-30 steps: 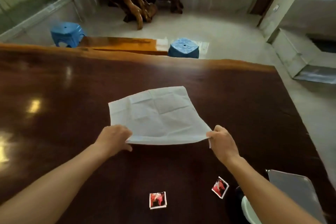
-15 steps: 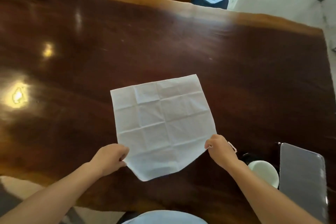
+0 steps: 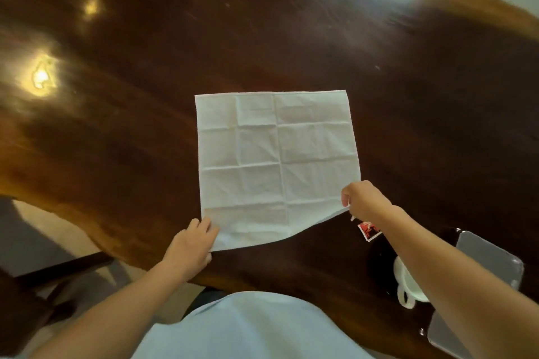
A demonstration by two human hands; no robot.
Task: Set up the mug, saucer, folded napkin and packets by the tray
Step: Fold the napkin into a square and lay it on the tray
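A white cloth napkin [image 3: 277,166] lies unfolded and flat on the dark wooden table [image 3: 262,32], creased into a grid. My left hand [image 3: 191,246] pinches its near left corner. My right hand [image 3: 364,202] grips its near right corner, which is lifted slightly. A red and white packet [image 3: 369,231] lies just below my right hand. A white mug [image 3: 408,285] stands at the lower right, partly hidden by my right forearm. Beside it lies a grey metal tray [image 3: 493,256]. No saucer is clearly visible.
The table's near edge [image 3: 122,245] runs diagonally past my left hand, with floor and a dark chair frame [image 3: 58,271] below it. Bright light reflections glare on the table's left part. My light blue shirt fills the bottom centre.
The camera has tilted down and closer. The napkin, held up by its near edge a second ago, now lies spread flat, both hands still at its near corners.
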